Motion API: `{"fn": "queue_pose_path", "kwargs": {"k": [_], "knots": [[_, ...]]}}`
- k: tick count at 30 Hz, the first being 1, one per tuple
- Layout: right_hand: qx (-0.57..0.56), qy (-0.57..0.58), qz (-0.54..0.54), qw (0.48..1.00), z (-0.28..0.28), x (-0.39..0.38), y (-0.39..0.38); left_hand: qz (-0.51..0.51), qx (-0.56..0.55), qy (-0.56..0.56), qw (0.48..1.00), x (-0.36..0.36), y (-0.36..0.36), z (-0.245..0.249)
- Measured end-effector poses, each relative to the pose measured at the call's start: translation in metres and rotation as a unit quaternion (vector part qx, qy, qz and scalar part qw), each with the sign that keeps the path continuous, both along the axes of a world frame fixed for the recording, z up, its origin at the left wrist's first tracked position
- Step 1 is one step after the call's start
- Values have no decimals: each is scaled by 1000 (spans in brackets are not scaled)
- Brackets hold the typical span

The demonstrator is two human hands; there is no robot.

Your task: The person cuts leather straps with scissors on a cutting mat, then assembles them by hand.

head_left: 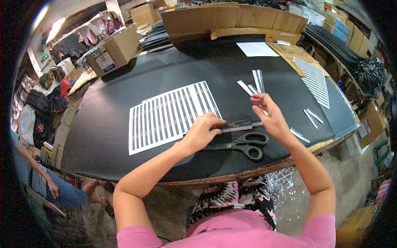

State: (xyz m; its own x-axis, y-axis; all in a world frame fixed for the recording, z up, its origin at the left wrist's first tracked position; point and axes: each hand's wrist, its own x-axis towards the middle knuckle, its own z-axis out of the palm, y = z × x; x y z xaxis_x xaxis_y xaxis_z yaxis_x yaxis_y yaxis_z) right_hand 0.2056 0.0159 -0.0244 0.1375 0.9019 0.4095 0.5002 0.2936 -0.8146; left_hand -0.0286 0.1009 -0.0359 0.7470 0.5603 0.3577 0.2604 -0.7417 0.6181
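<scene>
My left hand (204, 129) pinches the left end of some dark strips with white edges (237, 125), low over the black table top (103, 120). My right hand (266, 110) is raised at the right end of these strips, fingers curled; whether it grips anything is hard to tell. Just beyond its fingertips lie a few loose white and grey strips (257, 81). Black-handled scissors (248, 144) rest below the strips, blades pointing left and partly covered by my left forearm. Left of my left hand lies a white sheet with dark stripes (165, 115).
Small strips (313, 118) and another striped sheet (316, 82) lie at right. A white sheet (257, 49) is at the back, before a long cardboard piece (231, 18). A cardboard box (113, 51) stands back left. Another person's hand (53, 188) shows at far left.
</scene>
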Motion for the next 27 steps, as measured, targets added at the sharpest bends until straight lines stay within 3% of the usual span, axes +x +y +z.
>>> {"fn": "queue_pose_path", "kwargs": {"k": [2,8,15,17,27], "knots": [[-87,112,-6,990,-7,7,0,4,30,-12,999,0,-3,-2],[-104,280,-25,954,-12,-1,-8,20,12,-3,1000,1,-7,-3],[-83,337,-9,938,-18,-17,-1,40,49,-27,998,0,-12,-6],[-104,406,14,908,-10,-28,-1,43,45,-22,998,0,-13,-5],[-142,372,70,915,-1,-47,0,38,68,-66,995,1,-13,-14]]}}
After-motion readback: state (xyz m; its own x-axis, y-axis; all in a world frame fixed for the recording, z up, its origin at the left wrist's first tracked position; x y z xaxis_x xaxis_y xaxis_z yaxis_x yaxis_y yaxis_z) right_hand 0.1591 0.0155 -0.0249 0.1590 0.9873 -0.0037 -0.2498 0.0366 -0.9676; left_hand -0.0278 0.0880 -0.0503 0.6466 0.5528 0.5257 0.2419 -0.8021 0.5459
